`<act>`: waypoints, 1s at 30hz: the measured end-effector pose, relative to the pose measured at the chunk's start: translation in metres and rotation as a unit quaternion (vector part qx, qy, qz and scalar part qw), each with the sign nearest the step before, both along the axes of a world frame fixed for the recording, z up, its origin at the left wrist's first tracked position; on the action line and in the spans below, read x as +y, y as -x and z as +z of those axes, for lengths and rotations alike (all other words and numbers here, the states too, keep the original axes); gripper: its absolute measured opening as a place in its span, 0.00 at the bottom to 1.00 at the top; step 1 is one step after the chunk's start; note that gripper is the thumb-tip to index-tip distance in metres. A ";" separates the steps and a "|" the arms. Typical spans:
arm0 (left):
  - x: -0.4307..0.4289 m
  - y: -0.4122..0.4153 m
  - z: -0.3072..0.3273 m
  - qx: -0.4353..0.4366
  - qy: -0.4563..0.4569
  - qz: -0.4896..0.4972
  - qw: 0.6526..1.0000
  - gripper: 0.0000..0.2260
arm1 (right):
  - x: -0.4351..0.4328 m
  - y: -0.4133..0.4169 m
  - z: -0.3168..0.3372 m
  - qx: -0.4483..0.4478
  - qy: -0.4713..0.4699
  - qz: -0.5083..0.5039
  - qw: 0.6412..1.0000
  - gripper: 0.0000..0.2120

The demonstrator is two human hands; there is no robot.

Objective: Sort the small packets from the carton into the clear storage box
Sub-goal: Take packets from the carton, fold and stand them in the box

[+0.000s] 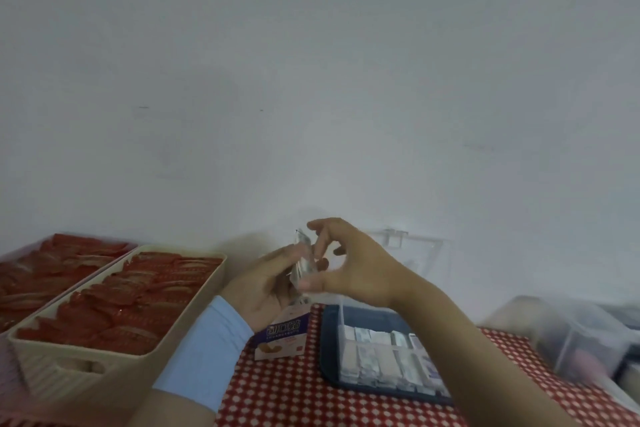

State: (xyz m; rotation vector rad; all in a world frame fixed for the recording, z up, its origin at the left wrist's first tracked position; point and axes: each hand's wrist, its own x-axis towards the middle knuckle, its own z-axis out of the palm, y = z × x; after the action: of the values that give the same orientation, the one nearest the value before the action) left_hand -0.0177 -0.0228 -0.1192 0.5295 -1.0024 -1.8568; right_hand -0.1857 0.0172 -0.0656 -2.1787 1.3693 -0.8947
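Observation:
My left hand (266, 282), with a light blue band on its wrist, holds a small stack of silvery packets (302, 258) above the table. My right hand (349, 263) reaches in from the right and pinches the stack with thumb and fingers. Below them stands the small purple and white carton (282, 336), partly hidden by my left wrist. To its right lies the clear storage box (367, 352) on a dark blue base, with several white packets lined up in rows inside. My right forearm covers the box's right side.
A beige basket (114, 362) full of red packets stands at the left, with a second such tray (52, 256) behind it. A clear lid (408, 243) leans by the wall. Frosted plastic bins (571, 333) sit at the right. A red checked cloth (294, 395) covers the table.

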 end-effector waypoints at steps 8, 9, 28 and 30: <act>0.034 0.042 0.002 0.031 0.002 -0.005 0.999 0.17 | 0.024 0.020 -0.004 0.083 0.081 0.003 0.993 0.21; 0.037 0.045 0.002 0.032 0.001 -0.005 0.999 0.18 | 0.025 0.021 -0.001 0.086 0.082 -0.002 0.993 0.21; 0.074 0.084 0.026 -0.078 0.062 -0.089 0.991 0.20 | 0.059 0.108 0.030 -0.051 -0.094 -0.012 0.994 0.11; 0.073 0.087 0.028 -0.101 0.072 -0.099 0.987 0.20 | 0.056 0.115 0.034 -0.035 -0.102 -0.013 0.994 0.06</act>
State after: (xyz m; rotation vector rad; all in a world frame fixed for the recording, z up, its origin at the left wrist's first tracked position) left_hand -0.1051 0.0504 -0.0916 0.5558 -1.3556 -1.9129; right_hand -0.3002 0.0732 -0.0321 -1.9627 1.3936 -0.7965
